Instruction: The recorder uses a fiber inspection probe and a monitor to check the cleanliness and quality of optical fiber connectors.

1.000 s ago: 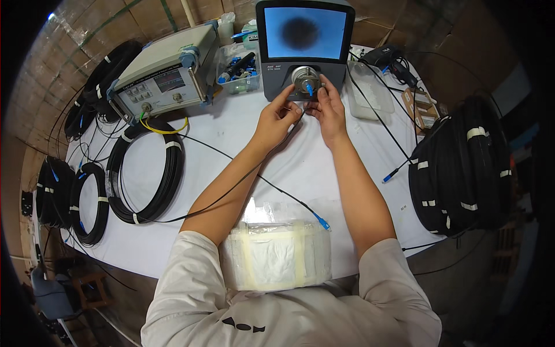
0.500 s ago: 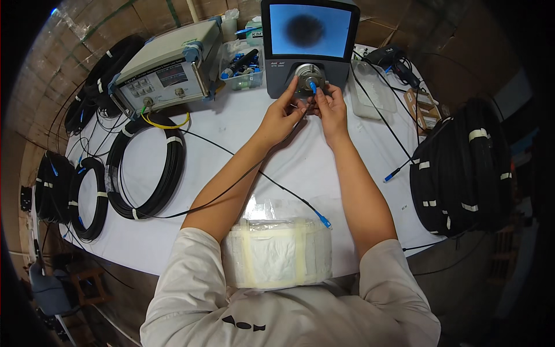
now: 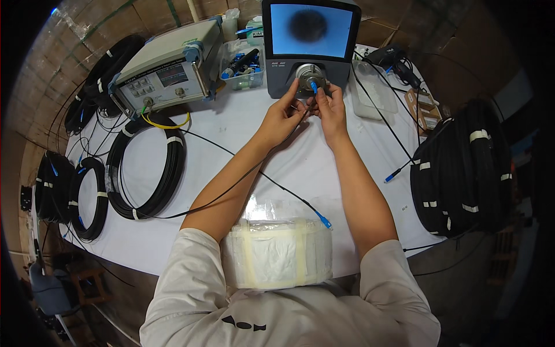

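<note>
Both hands meet just below the screen box (image 3: 310, 43). The left hand (image 3: 284, 115) and right hand (image 3: 330, 110) pinch a blue plug (image 3: 314, 87) at its round port (image 3: 310, 77). It looks nearly plugged in, not finished.

Both forearms come up from the lower edge, bare from the elbow, with pale short sleeves covering the upper arms. They stretch forward across the table and draw together toward its far edge, so the two hands meet just beside each other near the middle of that edge. The left hand (image 3: 283, 115) is turned palm inward, its fingers curled and the thumb and forefinger pinched close at the tips. The right hand (image 3: 330, 107) shows its back, wrist straight, with its fingers bent forward and gathered to a pinch as well. The fingertips of the two hands nearly touch; whether they do cannot be told.
</note>
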A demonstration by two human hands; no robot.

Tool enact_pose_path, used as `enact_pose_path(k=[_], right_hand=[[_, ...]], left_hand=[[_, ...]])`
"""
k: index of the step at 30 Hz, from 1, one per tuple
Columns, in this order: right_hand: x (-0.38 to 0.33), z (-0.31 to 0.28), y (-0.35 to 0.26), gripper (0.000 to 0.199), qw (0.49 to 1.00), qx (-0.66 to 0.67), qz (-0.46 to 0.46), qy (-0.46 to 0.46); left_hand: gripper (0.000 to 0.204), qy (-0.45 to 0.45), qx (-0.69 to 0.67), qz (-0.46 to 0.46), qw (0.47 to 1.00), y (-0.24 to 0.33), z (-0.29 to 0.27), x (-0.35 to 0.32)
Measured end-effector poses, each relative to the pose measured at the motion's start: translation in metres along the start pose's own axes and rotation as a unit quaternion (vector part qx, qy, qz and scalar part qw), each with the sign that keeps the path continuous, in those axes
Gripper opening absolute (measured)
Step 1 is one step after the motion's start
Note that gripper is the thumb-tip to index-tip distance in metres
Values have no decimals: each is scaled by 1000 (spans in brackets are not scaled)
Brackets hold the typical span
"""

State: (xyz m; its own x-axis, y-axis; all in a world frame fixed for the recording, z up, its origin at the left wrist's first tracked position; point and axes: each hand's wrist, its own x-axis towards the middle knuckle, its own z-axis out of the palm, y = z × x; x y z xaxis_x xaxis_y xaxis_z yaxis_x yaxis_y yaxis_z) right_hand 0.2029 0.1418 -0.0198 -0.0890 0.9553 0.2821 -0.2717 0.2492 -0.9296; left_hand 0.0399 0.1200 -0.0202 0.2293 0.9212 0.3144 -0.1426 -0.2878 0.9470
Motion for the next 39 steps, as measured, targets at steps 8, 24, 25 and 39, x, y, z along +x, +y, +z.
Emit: enact_pose_path(k=[8, 24, 25, 39], right_hand=[[-2, -1, -5, 49, 1000, 0, 2, 9], [-1, 3, -3, 42, 1000, -19, -1, 18], [-2, 2, -4, 45, 1000, -5, 9, 19], [-3, 7, -9, 61, 1000, -5, -26, 12]], left_hand=[[83, 27, 45, 11, 999, -2, 0, 0], [88, 8, 63, 18, 998, -1, 2, 0], [88, 8, 53, 22, 998, 0, 3, 0], [89, -23, 75, -8, 997, -3, -1, -1]])
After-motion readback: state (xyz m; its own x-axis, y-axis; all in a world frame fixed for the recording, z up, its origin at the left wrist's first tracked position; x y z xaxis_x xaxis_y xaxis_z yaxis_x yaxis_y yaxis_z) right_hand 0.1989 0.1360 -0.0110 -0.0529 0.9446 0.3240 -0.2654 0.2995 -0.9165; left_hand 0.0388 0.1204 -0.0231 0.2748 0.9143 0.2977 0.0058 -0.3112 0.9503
